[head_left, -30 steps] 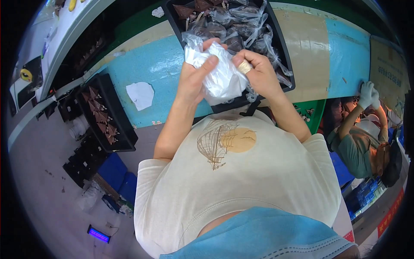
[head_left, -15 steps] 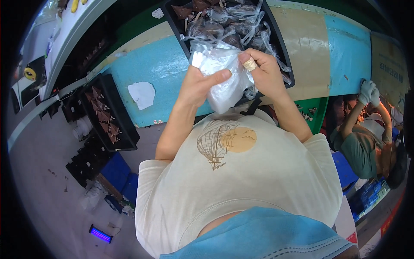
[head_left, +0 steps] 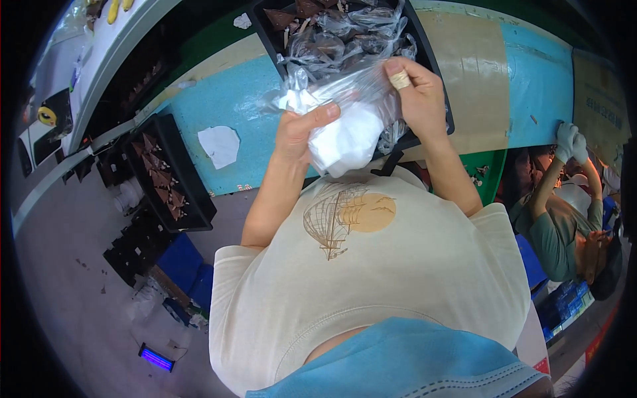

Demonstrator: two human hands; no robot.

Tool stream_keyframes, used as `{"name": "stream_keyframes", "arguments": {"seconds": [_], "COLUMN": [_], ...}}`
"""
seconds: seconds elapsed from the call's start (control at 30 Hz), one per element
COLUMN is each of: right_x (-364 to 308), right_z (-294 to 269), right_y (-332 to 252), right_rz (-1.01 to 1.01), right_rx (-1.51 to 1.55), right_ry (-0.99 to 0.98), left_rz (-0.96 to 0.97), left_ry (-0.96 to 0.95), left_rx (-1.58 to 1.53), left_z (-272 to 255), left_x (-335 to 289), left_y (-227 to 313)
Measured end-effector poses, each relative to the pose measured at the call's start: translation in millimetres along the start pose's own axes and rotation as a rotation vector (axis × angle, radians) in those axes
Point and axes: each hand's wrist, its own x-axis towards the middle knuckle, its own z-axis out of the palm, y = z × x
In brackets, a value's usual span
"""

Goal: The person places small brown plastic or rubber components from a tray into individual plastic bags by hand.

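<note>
Over the black tray's (head_left: 425,46) near edge: our clear plastic bag (head_left: 346,140), white contents inside, mouth apparently untied.
Left hand (head_left: 300,132): we clamp the bag's side.
Right hand (head_left: 422,96): we pinch its film.
Bagged dark pieces (head_left: 328,44): already inside the tray.

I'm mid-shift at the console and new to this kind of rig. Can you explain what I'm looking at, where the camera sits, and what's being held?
There's no robot here, just a person's two bare hands. The view comes from the left of two cameras on their head, looking down; its fisheye lens bends straight edges. The person's shirt and blue mask fill the lower part.

The left hand and right hand hold a clear plastic bag with something white inside; I can't tell what. Beyond it, a black tray of brown pieces, many bagged, sits on the worktable. A flat white piece lies to the left. The gloved hands at far right are someone else's.
</note>
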Motion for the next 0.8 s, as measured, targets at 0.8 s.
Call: {"name": "stream_keyframes", "arguments": {"seconds": [0.8], "right_x": [15], "right_z": [-8], "right_y": [8], "right_rz": [0.162], "right_rx": [0.507], "right_ry": [0.019], "left_rz": [-0.052], "left_ry": [0.082], "left_rx": [0.139], "left_z": [-6], "left_x": [1], "left_y": [0]}}
